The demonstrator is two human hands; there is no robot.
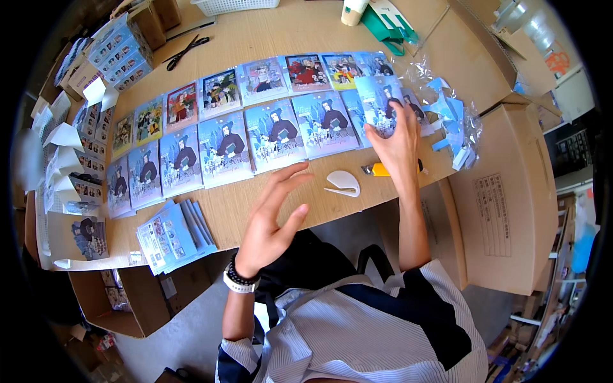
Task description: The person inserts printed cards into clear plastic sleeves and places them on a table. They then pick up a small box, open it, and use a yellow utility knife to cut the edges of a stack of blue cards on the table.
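Observation:
Two rows of illustrated booklets lie on the wooden table point(242, 191): mixed-colour covers point(265, 78) behind, pale blue covers with a dark-clothed figure point(276, 134) in front. My right hand point(393, 140) grips a pale blue booklet point(377, 96) at the right end, slightly askew over the others. My left hand point(271, 214) hovers, fingers apart, below the front row's middle. Near it lie a white plastic letter opener point(343, 184) and a yellow box cutter point(380, 169), partly hidden by my right hand. A fanned blue stack point(169, 236) rests at the front left edge.
Blue printed boxes point(120, 51) and white-flapped packs point(67, 166) line the left. Black scissors point(185, 52), a cup point(352, 11) and a green bag point(386, 32) lie behind. Crumpled plastic and blue scraps point(453, 121) sit right, beside large cardboard boxes point(498, 198). An open carton point(118, 300) stands below left.

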